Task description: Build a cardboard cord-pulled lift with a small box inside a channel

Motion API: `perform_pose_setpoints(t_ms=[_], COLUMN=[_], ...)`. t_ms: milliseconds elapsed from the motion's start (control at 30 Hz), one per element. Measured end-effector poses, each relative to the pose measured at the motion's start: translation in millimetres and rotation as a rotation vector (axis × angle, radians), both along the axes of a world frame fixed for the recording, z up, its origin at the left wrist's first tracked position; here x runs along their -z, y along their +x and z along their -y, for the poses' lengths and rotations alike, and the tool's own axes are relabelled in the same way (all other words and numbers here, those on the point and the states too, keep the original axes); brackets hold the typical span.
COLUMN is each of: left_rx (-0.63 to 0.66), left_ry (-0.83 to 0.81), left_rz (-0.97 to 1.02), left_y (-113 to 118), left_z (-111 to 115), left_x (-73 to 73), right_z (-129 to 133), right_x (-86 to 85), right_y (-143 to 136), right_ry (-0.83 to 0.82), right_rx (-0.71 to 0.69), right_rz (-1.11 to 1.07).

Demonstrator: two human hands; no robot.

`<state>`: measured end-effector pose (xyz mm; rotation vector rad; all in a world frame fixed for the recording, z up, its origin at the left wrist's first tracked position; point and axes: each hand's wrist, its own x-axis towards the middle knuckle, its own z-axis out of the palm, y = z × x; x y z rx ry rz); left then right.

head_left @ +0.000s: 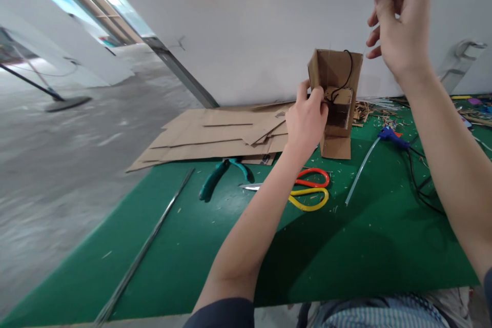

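A tall open cardboard box [339, 141] stands on the green table [215, 236], with a smaller cardboard piece and a black cord [350, 69] inside it. My left hand [306, 120] grips the box's left side, fingertips near the cord. Raised up to the right of the box, my right hand [402, 25] has its thumb and index finger pinched together, the other fingers loosely curled. A faint thin strand seems to hang near it, too fine to make out clearly. Scissors [310, 191] with red and yellow handles lie under my left forearm.
Flat cardboard sheets [215, 136] are stacked left of the box. Green-handled pliers [215, 179] and a bundle of thin wires [149, 241] lie on the table. A blue glue gun [394, 137] with a cord and cardboard shreds [361, 113] are at right. A white panel [246, 36] stands behind.
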<state>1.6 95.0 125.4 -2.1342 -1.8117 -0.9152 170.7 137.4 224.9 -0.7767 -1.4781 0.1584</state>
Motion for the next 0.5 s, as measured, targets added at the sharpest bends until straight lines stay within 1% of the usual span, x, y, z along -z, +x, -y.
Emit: perform_pose_setpoints(t_ms=[133,233,367,500], left_rx=[0.010,0.001,-0.029,-0.035], left_ry=[-0.001,-0.005,-0.007,0.005], left_rz=[0.012,0.014,0.021,0.021], left_y=[0.2,0.5,1.3,1.5], left_z=[0.8,1.6,2.5,3.4], left_x=[-0.8,-1.9,-2.9,-2.5], right_z=[-4.8,-12.9,-20.3,-20.4], right_x=[2.4,7.0,19.5,33.1], right_y=[-2.4,-3.1,-4.6,-5.7], right_ry=[-0.025,-0.100,-0.234,-0.310], right_rx=[-0.019,-0.017,-0.042,-0.060], right_rz=[0.004,0.037,0.068,0.052])
